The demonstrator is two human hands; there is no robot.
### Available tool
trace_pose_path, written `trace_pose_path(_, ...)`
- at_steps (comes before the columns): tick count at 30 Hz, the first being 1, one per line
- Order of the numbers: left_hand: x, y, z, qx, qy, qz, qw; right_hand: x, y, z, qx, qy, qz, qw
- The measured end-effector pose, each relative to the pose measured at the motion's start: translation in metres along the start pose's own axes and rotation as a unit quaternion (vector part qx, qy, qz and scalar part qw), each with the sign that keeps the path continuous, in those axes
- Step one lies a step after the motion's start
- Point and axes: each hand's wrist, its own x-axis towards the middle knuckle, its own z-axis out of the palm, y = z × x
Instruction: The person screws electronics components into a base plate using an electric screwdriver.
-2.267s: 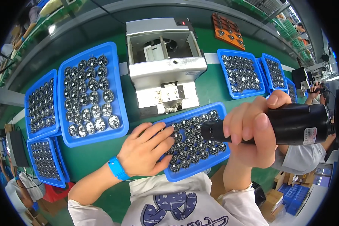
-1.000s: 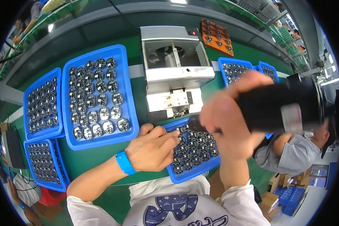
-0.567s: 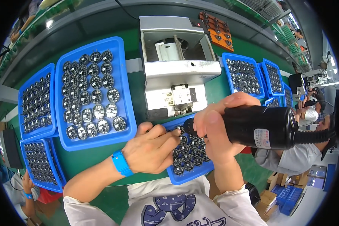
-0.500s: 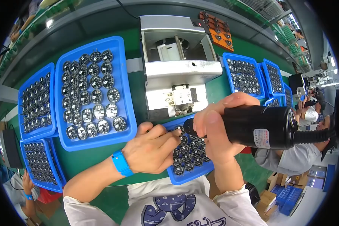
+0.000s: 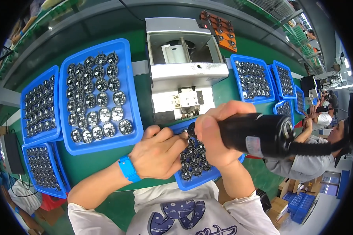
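Note:
A black electric screwdriver (image 5: 243,131) with a thick cable is gripped in my right hand (image 5: 215,143), tilted so its nose points left and down. Its tip meets the fingertips of my left hand (image 5: 157,154), over the far left of a blue tray (image 5: 190,185). Those left fingers are pinched together; what lies between them is mostly hidden, with only a small silvery bit showing. Round black parts with small circuit boards (image 5: 191,154) stand in rows in this tray, some covered by my right hand. A blue band circles my left wrist.
Behind the tray stands a silver metal machine (image 5: 190,72). More blue trays of round parts flank it, a large one (image 5: 135,133) at left and several at right (image 5: 255,100). An orange fixture (image 5: 223,33) lies at the back. A co-worker (image 5: 321,145) sits at right.
My right hand and the screwdriver have shifted slightly left and down, with the tool's rear end swung toward me. My left hand has barely moved.

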Motion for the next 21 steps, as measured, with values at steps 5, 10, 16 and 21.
trace_pose_path(5, 0.001, -0.003, -0.001, -0.005, 0.001, 0.008, 1.000, 0.004, -0.002, 0.002, 0.012, -0.006, 0.009, 1.000)
trace_pose_path(10, -0.004, -0.005, -0.001, -0.043, 0.000, -0.017, 0.999, 0.029, -0.039, -0.006, 0.132, 0.096, -0.023, 0.986)
trace_pose_path(16, -0.004, -0.007, -0.002, -0.072, 0.006, -0.035, 0.997, 0.070, -0.032, 0.003, 0.005, 0.034, -0.146, 0.989)
trace_pose_path(21, -0.009, -0.009, 0.001, -0.075, 0.006, -0.044, 0.996, 0.069, -0.037, 0.022, 0.063, 0.078, -0.071, 0.992)
